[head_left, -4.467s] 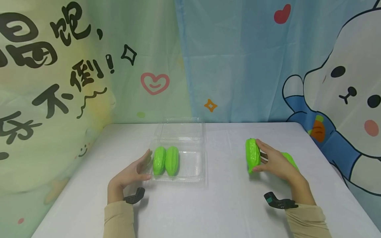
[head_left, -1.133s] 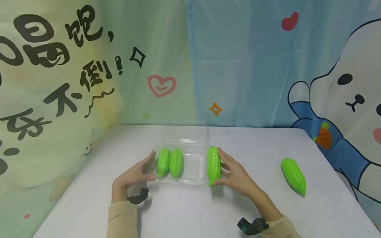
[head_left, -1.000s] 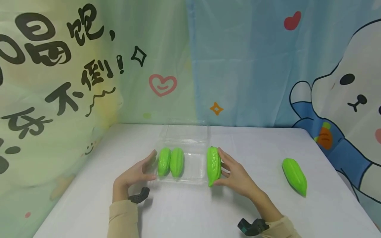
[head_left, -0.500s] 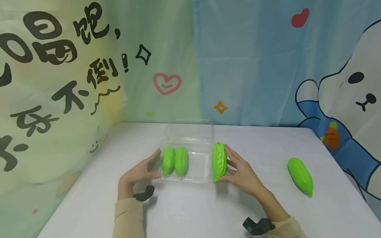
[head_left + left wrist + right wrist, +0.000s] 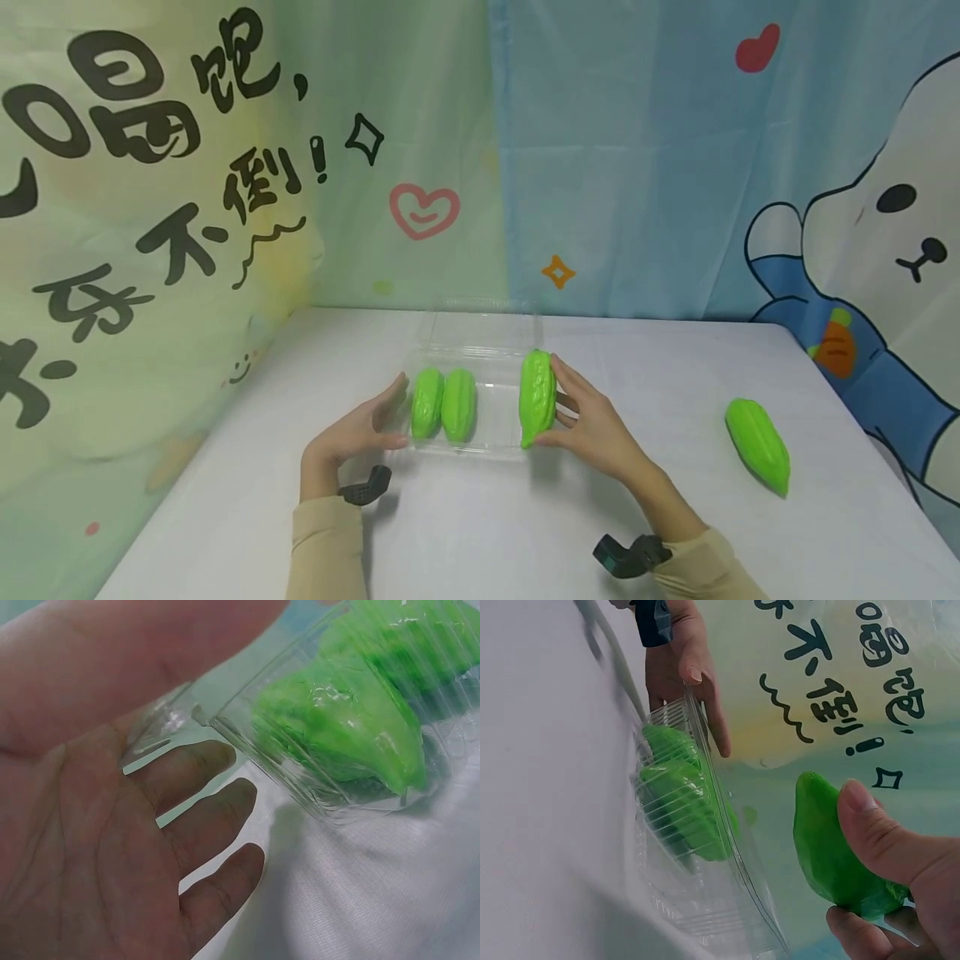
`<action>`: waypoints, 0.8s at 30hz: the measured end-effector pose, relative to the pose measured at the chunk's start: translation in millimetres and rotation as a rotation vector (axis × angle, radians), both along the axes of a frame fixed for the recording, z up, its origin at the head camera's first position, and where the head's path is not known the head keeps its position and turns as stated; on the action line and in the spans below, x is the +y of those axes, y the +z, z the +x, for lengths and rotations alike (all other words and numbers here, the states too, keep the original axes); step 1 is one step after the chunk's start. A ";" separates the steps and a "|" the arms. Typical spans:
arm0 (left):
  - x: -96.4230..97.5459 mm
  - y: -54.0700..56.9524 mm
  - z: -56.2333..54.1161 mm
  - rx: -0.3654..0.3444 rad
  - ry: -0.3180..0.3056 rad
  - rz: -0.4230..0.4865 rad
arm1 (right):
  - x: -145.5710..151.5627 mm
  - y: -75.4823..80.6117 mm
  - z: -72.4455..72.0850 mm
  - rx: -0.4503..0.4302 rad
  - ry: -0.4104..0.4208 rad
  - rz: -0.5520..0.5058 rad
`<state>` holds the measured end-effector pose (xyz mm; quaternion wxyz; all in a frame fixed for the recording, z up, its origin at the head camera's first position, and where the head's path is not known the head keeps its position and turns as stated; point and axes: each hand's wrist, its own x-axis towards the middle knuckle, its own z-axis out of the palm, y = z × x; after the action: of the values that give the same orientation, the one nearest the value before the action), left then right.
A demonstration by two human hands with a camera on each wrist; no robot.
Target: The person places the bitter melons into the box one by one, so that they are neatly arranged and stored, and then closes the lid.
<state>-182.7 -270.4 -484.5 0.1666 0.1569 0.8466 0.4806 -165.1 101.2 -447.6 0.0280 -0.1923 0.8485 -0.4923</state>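
In the head view, my right hand (image 5: 600, 425) holds a bright green ridged star fruit (image 5: 537, 398) upright between thumb and fingers, above the right edge of a clear plastic clamshell box (image 5: 498, 417). Two similar star fruits (image 5: 427, 404) lie side by side in the box's left part. Next to the box's left side, my left hand (image 5: 352, 433) has its fingers spread and rather straight, with thumb and fingertips at the wall. From the left wrist view, the palm (image 5: 82, 847) faces the box and several fingers extend past its corner. The right wrist view shows the held star fruit (image 5: 829, 840) clear of the box.
Another green star fruit (image 5: 757, 447) lies on the white tabletop (image 5: 480, 533) at the right. The box's clear lid (image 5: 483, 329) is folded back toward the rear. Behind the table hangs a printed curtain (image 5: 637, 150). A dark device (image 5: 633, 556) sits on each wrist.
My right hand has carried the star fruit leftward from the right side of the table to the box's right edge. The left hand stays by the box. The head view has shifted slightly.
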 end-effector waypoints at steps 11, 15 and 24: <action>-0.1 0.7 0.9 -0.008 0.002 0.006 | -17.9 -2.7 -17.4 -0.057 -0.004 -0.005; -0.4 1.1 1.0 -0.004 -0.001 0.003 | -25.3 -2.5 -22.9 -0.074 0.009 -0.023; 0.4 -0.4 0.8 0.004 0.013 -0.022 | -40.2 -9.3 -33.7 -0.106 0.025 -0.044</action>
<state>-181.9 -270.0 -484.9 0.1638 0.1506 0.8531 0.4719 -198.8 61.0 -456.8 0.0746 -0.1773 0.8323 -0.5199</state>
